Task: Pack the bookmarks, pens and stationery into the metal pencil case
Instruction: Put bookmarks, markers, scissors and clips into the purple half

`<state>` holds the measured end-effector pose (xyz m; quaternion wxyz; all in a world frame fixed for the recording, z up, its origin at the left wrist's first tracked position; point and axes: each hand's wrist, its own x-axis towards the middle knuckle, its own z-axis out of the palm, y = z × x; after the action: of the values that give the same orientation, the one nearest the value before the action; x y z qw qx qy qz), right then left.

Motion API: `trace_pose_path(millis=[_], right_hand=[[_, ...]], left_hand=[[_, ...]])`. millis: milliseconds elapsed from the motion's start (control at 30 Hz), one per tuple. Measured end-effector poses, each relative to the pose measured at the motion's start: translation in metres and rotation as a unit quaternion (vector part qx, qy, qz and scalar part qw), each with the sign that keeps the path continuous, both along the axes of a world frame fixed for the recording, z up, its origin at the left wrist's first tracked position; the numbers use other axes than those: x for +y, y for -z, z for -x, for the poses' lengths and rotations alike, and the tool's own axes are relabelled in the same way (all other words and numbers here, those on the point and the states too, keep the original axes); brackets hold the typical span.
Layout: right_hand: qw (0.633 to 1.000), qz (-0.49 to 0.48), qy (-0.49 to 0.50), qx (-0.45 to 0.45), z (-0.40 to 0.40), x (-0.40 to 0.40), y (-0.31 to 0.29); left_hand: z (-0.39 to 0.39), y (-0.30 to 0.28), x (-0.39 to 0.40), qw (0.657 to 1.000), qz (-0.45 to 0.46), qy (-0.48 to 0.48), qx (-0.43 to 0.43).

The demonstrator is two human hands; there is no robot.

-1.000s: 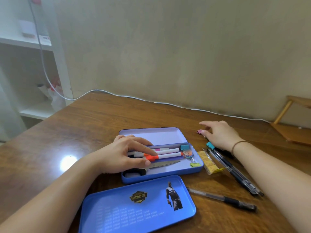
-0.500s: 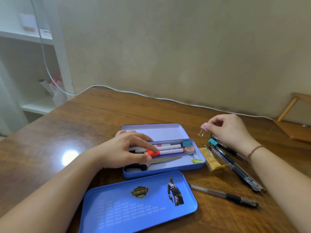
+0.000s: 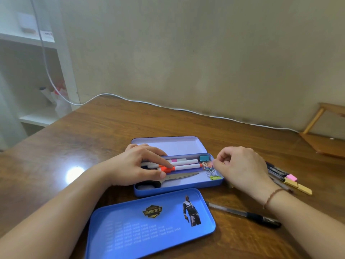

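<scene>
Fingers [image 3: 221, 161] of the right hand [image 3: 242, 169] are curled, thumb and forefinger pinching a small pink binder clip [image 3: 211, 164] just over the right end of the open blue metal pencil case [image 3: 179, 187]; the left hand [image 3: 138, 165] lies flat with straight fingers pressing on the white markers with orange and pink bands [image 3: 184, 164] inside the case; steel scissors with dark handles [image 3: 179, 177] lie along the near side, a teal binder clip [image 3: 203, 158] and a green binder clip [image 3: 214, 177] at the right end; the case's loose blue lid with a printed figure [image 3: 149, 223] rests on the brown wooden table [image 3: 93, 131] in front; a black gel pen [image 3: 246, 214] lies right of the lid; more dark pens [image 3: 276, 172] and pink and yellow sticky tabs [image 3: 296, 183] sit beyond the right wrist
</scene>
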<state>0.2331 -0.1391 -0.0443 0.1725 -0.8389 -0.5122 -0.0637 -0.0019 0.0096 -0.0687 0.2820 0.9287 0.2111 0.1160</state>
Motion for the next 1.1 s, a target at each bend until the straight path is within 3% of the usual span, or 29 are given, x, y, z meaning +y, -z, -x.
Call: trace_pose_path(millis=[167,567,767,967,1100], right_hand=[[0.999,0.019,-0.019,-0.038,0.004,-0.002,0.0],[0.996,0.054,-0.074,-0.011,-0.007,0.0,0.001],[0.992,-0.107,-0.034,0.049,-0.045,-0.018,-0.021],[0.987,0.097,0.126,0.014,-0.126,-0.078,-0.027],[0.995,0.064,0.065,0.029,-0.124,-0.096,-0.013]], left_hand=[[0.0,0.001,0.001,1.0,0.0,0.003,0.0],[0.0,0.004,0.003,1.0,-0.001,0.005,-0.004],[0.0,0.007,0.008,0.999,-0.016,0.023,-0.02],[-0.002,0.009,0.009,0.999,-0.022,0.023,-0.038],[-0.001,0.01,0.009,0.999,-0.017,0.024,-0.032]])
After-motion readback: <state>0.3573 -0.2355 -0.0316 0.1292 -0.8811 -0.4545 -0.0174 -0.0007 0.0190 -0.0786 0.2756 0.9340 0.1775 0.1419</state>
